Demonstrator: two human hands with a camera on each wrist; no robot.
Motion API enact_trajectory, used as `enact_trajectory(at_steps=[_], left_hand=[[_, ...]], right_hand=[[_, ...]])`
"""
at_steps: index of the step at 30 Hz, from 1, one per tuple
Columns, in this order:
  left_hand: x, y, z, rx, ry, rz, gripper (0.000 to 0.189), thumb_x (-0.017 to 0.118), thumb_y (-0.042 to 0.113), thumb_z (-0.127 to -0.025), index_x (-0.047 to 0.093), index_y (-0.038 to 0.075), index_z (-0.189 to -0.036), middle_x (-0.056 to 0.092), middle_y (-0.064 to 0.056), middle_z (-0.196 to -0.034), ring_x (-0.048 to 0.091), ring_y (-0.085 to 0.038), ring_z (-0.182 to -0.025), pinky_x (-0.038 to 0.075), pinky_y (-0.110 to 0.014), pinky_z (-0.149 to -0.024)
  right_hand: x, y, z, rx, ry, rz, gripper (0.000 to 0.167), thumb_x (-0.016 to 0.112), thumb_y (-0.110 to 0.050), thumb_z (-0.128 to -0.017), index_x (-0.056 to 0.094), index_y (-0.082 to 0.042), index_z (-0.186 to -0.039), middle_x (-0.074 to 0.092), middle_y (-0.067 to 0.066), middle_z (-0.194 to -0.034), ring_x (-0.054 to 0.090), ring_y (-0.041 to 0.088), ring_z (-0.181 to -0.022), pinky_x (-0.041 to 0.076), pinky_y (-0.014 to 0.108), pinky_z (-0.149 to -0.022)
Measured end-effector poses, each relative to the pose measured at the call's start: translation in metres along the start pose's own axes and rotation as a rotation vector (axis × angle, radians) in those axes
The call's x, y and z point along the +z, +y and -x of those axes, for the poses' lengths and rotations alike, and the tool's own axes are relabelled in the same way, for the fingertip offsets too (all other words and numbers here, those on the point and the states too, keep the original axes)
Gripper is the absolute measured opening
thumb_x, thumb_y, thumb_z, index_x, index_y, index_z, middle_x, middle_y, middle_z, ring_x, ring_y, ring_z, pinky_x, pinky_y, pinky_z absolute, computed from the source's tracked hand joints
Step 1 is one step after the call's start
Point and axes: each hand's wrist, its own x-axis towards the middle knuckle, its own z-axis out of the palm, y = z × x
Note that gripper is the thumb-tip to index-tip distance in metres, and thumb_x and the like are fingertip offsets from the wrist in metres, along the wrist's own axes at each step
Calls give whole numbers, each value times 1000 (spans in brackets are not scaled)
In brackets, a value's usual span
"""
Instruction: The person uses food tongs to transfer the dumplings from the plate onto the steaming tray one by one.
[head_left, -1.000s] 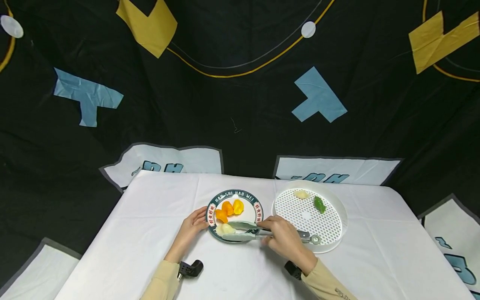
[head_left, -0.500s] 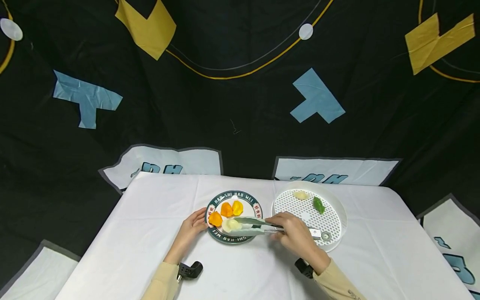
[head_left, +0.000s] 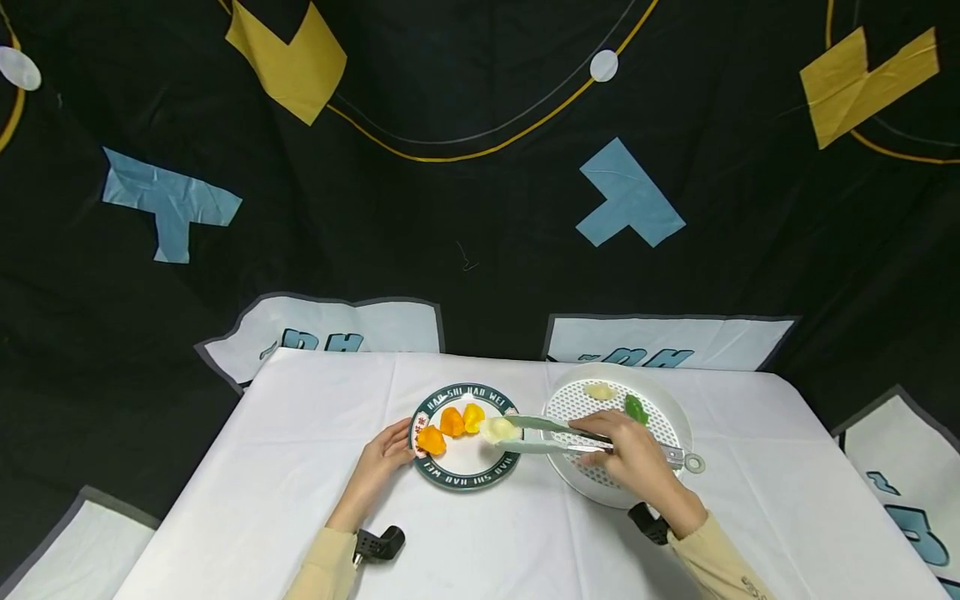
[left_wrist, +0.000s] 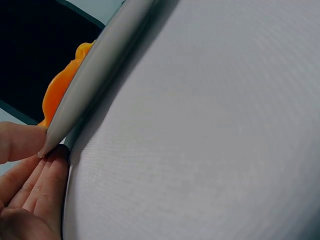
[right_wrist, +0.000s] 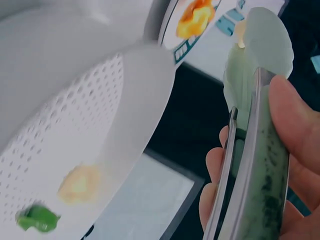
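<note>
Right hand [head_left: 637,454] is closed round the metal-and-green handle of tongs [head_left: 536,447], thumb on one arm and fingers on the other. Between the pale green tips sits a pale yellow piece of food [head_left: 498,430], held over the right side of a round plate [head_left: 465,481]; whether it touches the plate is hard to judge, and the right wrist view shows only a sliver of it behind the tips.

Left hand [head_left: 381,457] pinches the plate's left edge, thumb over the rim and fingers underneath. Dark green lettering circles the plate, and on its white middle lie two orange pieces [head_left: 431,440] and a yellow piece [head_left: 473,417], the leftmost orange one nearest the left hand.

To the plate's right stands a round white strainer tray [head_left: 680,408] with a perforated base, partly covered by the tongs and the right hand. Inside, toward the back, a pale piece [head_left: 600,391] and a green piece [head_left: 636,408] lie apart from each other. White cloth [head_left: 300,408] covers the table, with a black backdrop [head_left: 420,242] behind.
</note>
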Motion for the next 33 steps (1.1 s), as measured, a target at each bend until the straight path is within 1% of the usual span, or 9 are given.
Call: enact_trajectory(at_steps=[9, 17, 22, 27, 33], left_hand=[[0, 0, 0, -5, 6, -2, 58, 56, -3, -87, 37, -6, -142, 42, -26, -142, 45, -36, -128, 35, -39, -107], [-1, 1, -1, -6, -1, -2, 57, 56, 0, -89, 37, -4, -143, 42, -25, -142, 45, -35, -128, 34, -40, -108], [-2, 1, -1, -5, -1, -2, 57, 56, 0, -89, 37, -4, -143, 42, -25, -142, 45, -35, -128, 34, -40, -108], [-1, 0, -1, -7, 2, 0, 58, 56, -2, -88, 38, -5, -142, 43, -25, -141, 45, -35, -127, 35, -39, -107], [0, 1, -1, -9, 4, -1, 57, 56, -2, -88, 38, -4, -142, 44, -25, -140, 46, -35, -127, 35, -39, -107]], right_hand=[[-23, 26, 6, 67, 7, 31, 47, 83, -7, -66, 71, -9, -111, 68, 9, -109, 61, 30, -104, 47, 54, -88], [-40, 50, 18, 128, 34, 51, 48, 82, -4, -68, 69, -4, -114, 67, 13, -109, 58, 36, -107, 45, 59, -88], [-43, 63, 25, 164, 46, 81, 47, 82, -5, -69, 69, -3, -114, 67, 15, -109, 57, 39, -107, 44, 60, -89], [-43, 73, 29, 180, 53, 102, 47, 82, -5, -69, 68, 0, -114, 66, 18, -110, 57, 41, -107, 43, 61, -88], [-43, 80, 33, 233, 33, 100, 48, 81, -5, -70, 67, 1, -115, 65, 21, -112, 55, 43, -108, 42, 62, -88]])
